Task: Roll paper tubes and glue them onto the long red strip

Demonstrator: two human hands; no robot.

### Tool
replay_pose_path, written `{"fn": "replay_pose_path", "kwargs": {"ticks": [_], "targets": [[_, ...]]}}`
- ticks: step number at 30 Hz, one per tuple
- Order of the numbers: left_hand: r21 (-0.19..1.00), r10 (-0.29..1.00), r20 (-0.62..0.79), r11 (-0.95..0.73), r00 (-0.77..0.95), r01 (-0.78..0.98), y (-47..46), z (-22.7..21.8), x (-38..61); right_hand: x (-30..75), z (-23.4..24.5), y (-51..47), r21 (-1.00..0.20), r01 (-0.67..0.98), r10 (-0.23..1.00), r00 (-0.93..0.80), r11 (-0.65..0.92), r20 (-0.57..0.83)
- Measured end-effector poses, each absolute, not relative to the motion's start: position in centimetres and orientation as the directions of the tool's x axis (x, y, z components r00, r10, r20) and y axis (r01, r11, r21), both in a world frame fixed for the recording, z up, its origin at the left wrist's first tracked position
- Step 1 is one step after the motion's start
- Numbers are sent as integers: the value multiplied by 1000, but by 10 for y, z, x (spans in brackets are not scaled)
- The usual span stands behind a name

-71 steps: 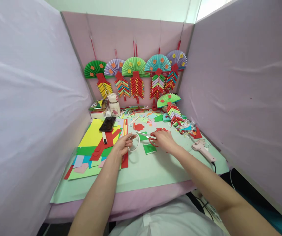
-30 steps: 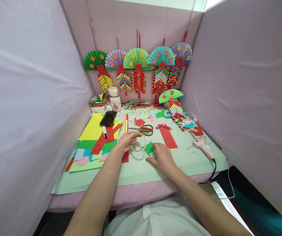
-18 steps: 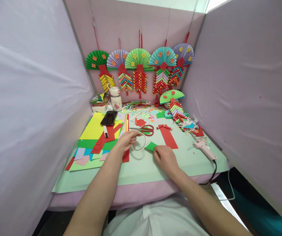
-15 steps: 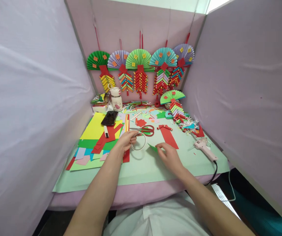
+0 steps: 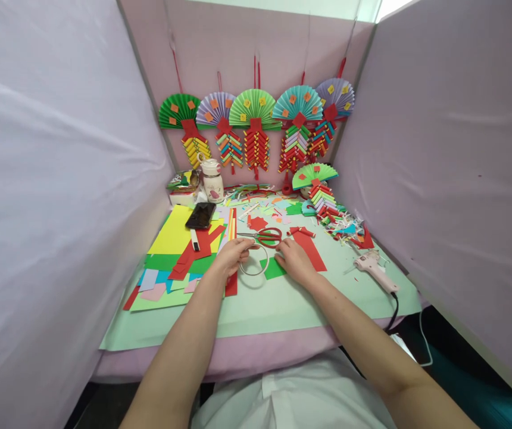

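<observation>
My left hand [image 5: 233, 256] pinches a thin white tape roll [image 5: 265, 266] by its upper left side, holding it just over the table. My right hand [image 5: 298, 260] is palm down, thumb and forefinger apart. Its fingertips come close to the red handles of the scissors [image 5: 272, 236]; whether they touch is unclear. Under and beside that thumb, a green paper piece [image 5: 272, 269] lies flat, partly covered by the hand. A red paper strip [image 5: 312, 250], with small rolled red tubes [image 5: 303, 231] on its far end, lies to the right.
Stacked coloured paper [image 5: 171, 235], a phone [image 5: 200, 215] and a flask [image 5: 212, 180] are at left. A glue gun [image 5: 375, 271] with its cord lies at right, near a heap of scraps [image 5: 345, 225]. Paper fans [image 5: 255, 107] hang at the back between fabric side walls.
My right hand has let the green paper down onto the table and moved forward toward the scissors' handles. My left hand still holds the tape roll, nearly in place.
</observation>
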State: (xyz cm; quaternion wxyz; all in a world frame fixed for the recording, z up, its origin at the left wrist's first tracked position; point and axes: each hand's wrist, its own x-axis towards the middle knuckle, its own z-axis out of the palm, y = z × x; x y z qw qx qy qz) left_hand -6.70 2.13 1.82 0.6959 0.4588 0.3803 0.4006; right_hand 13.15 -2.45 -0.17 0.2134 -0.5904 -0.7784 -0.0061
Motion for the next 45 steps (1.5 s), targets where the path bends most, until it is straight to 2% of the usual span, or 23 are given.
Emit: {"fn": "replay_pose_path", "kwargs": {"ticks": [2,6,8,11,14,17,22,27,31,38,45], "targets": [[953,915,-166,245,367,-180,20,18,-65,133,-5,-29,-265,907,899,-213,328,383],[967,911,-160,223,380,-127,18,18,-63,135,-13,-38,-350,835,890,-313,424,331],[970,900,-157,218,407,-107,16,19,-62,134,-16,-40,-456,793,901,-261,405,347],[975,879,-165,213,446,-58,11,21,-59,129,-12,-39,-683,660,931,-68,312,359],[979,866,-184,202,464,12,6,24,-55,123,-1,-39,-842,501,971,17,198,238],[982,859,-184,179,477,56,2,25,-52,117,8,-40,-894,435,992,24,104,128],[987,845,-159,125,511,100,2,21,-51,110,10,-38,-936,345,995,56,63,87],[982,842,-173,109,511,154,5,19,-53,115,7,-31,-926,372,991,81,69,106],[942,874,-230,89,429,324,9,14,-55,124,-2,-24,-840,542,980,148,30,130],[746,923,-128,-151,362,649,12,5,-51,123,-14,-21,-597,802,974,145,-13,174],[564,948,-159,-143,276,813,14,11,-40,122,-14,-22,-483,876,979,115,-21,166]]}}
